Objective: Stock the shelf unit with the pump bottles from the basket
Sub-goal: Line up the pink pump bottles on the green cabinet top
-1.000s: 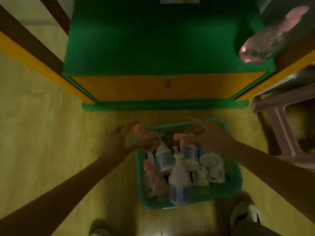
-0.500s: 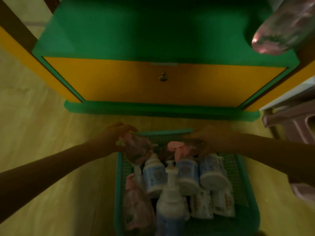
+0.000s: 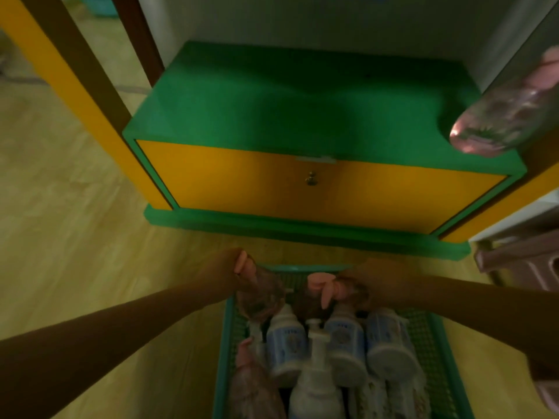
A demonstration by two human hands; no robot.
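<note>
Both hands reach into the green plastic basket [image 3: 429, 334] on the floor: left hand [image 3: 225, 272] fingers closed on a pink-pump clear bottle [image 3: 260, 297] at 9 o'clock, right hand [image 3: 370, 279] gripping another pink-pump bottle [image 3: 329, 290]. Lifting straight up looks wisest, clearing neighbouring white bottles [image 3: 344, 343] before the green-and-yellow shelf unit [image 3: 272, 116] at 12 o'clock.

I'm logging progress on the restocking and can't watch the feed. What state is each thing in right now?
Left hand: closed on the pump of a pink bottle.
Right hand: closed on another pink pump bottle.
Basket: on the floor, still full of bottles.
White and blue bottles: lying in the basket.
Cabinet drawer: shut.
Pink bottle on the cabinet top: lying on its side.
</note>
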